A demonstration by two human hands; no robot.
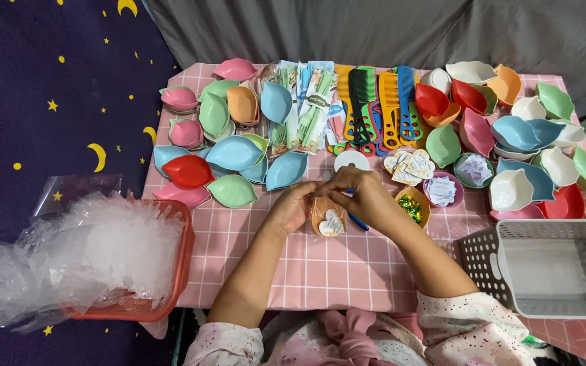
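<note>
Both hands pinched a small wrapped orange dish at the middle of a pink checked table.

The left hand [293, 207] and right hand [364, 196] gripped the orange dish [327, 218], which bore a heart-shaped tag. Nearby, a yellow bowl [412, 207] held green sweets; a red basket [171, 271] held clear bags; a white basket [551, 268] stood right. The pink table [320, 271] sat over a starry dark sheet.

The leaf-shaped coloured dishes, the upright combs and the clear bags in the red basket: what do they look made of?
Leaf-shaped coloured dishes: likely moulded plastic, smooth and slightly glossy, in uniform flat colours. Upright combs: probably hard plastic too, with bright solid colours and evenly moulded teeth. Clear bags heaped in the red basket: thin plastic film, see-through, crinkled and shiny.
</note>
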